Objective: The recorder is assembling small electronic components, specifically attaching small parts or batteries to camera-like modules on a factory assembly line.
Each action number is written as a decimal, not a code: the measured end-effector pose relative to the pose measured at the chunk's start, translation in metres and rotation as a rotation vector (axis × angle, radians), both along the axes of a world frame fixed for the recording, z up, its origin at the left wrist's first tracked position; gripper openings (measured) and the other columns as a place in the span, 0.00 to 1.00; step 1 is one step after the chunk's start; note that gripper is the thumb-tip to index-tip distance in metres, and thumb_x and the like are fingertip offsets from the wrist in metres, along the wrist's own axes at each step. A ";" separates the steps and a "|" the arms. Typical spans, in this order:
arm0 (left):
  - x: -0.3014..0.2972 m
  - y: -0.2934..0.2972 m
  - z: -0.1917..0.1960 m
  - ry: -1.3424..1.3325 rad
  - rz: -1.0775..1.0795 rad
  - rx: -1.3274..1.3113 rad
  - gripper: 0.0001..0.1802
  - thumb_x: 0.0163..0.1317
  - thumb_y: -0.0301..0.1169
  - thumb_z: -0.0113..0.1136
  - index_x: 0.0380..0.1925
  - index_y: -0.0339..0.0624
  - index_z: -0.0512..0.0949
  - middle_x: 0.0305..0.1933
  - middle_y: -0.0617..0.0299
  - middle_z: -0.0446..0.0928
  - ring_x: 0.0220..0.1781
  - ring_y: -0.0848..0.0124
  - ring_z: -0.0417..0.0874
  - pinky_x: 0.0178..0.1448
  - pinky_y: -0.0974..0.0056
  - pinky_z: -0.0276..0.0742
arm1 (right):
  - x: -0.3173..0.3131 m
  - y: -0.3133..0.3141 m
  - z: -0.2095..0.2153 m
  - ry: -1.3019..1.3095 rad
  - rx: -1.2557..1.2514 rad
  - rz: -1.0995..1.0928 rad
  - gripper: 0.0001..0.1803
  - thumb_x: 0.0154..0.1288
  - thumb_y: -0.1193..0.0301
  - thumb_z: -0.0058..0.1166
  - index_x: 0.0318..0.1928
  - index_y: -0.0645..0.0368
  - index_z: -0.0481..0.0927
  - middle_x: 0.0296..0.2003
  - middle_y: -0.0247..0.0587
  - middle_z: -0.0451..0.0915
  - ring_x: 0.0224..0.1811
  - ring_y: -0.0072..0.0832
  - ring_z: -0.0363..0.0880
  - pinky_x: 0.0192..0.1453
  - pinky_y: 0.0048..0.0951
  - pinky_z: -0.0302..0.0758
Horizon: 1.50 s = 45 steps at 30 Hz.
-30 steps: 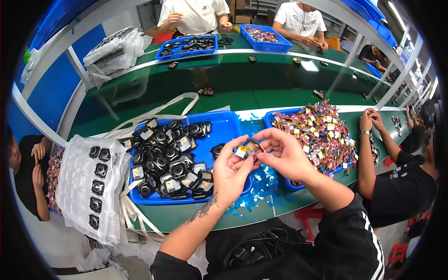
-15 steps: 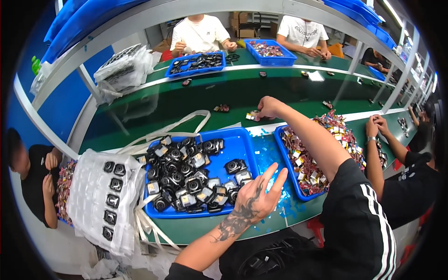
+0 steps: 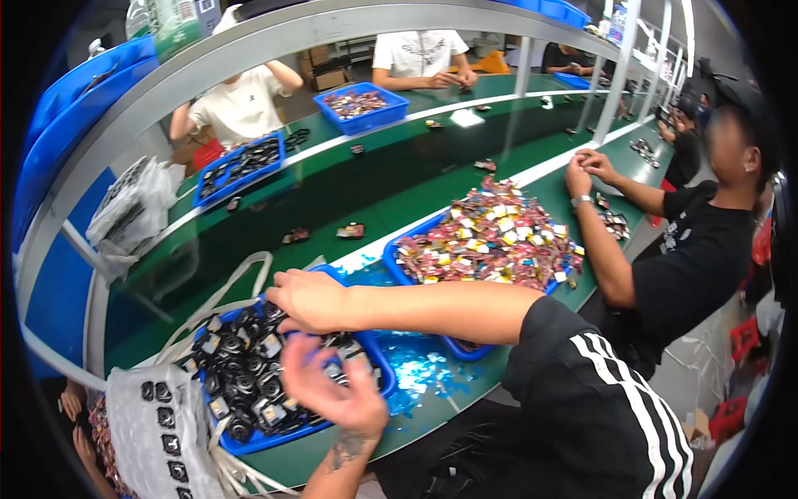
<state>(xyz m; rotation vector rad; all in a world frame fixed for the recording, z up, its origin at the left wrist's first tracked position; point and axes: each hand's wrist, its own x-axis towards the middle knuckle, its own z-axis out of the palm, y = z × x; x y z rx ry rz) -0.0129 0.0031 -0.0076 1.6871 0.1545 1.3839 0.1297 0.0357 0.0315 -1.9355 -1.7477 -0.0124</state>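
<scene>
My left hand [image 3: 334,389] is raised in front of the blue tray [image 3: 384,378], palm turned up and fingers apart, blurred by motion; I see nothing in it. Just above it, my right hand [image 3: 312,301] reaches across the tray with its fingers bent downward. Their tips are partly hidden, so whether they pinch anything does not show. Heaped in the tray are black, round-faced watch-like cases [image 3: 245,378], some showing pale square parts. Beyond, on the dark green belt, lie two small reddish circuit pieces, one nearer [image 3: 351,230] and another [image 3: 295,235] to its left.
A second blue tray [image 3: 402,264] is heaped with small reddish-and-white circuit pieces [image 3: 486,237]. Blue flakes [image 3: 420,366] litter the bench between trays. White bubble packaging [image 3: 137,416] holding black cases stands left. A co-worker [image 3: 698,224] sits at right; others work across the belt. A metal frame arches overhead.
My right hand has left the circuit piece on the belt and come back over the tray of black cases. My left hand has turned palm up. The view has swung right.
</scene>
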 end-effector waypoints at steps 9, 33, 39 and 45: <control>0.005 0.025 0.001 0.255 -0.451 -0.355 0.19 0.74 0.34 0.47 0.59 0.35 0.67 0.56 0.57 0.73 0.54 0.72 0.74 0.58 0.65 0.70 | -0.015 -0.096 0.042 0.857 -0.030 0.039 0.25 0.74 0.55 0.43 0.35 0.67 0.79 0.21 0.51 0.77 0.24 0.43 0.77 0.33 0.39 0.72; 0.005 0.005 0.030 0.455 -0.699 -0.944 0.17 0.66 0.22 0.57 0.54 0.37 0.71 0.39 0.62 0.75 0.32 0.72 0.76 0.32 0.73 0.74 | 0.095 -0.267 0.047 -0.027 -0.063 -0.903 0.08 0.62 0.67 0.54 0.37 0.58 0.79 0.34 0.49 0.81 0.42 0.47 0.81 0.47 0.47 0.76; 0.015 -0.004 0.020 0.402 -0.734 -0.828 0.20 0.68 0.27 0.52 0.60 0.40 0.67 0.47 0.54 0.74 0.29 0.76 0.74 0.29 0.75 0.71 | 0.103 -0.299 0.068 0.274 0.005 -0.613 0.12 0.68 0.67 0.56 0.40 0.65 0.82 0.29 0.38 0.81 0.32 0.21 0.78 0.38 0.26 0.75; 0.003 0.001 0.009 0.438 -0.668 -0.459 0.11 0.67 0.28 0.56 0.46 0.34 0.78 0.46 0.60 0.76 0.35 0.79 0.76 0.35 0.74 0.73 | 0.077 -0.273 0.065 0.624 0.027 -0.442 0.10 0.60 0.72 0.63 0.39 0.66 0.80 0.28 0.34 0.83 0.31 0.15 0.78 0.35 0.20 0.75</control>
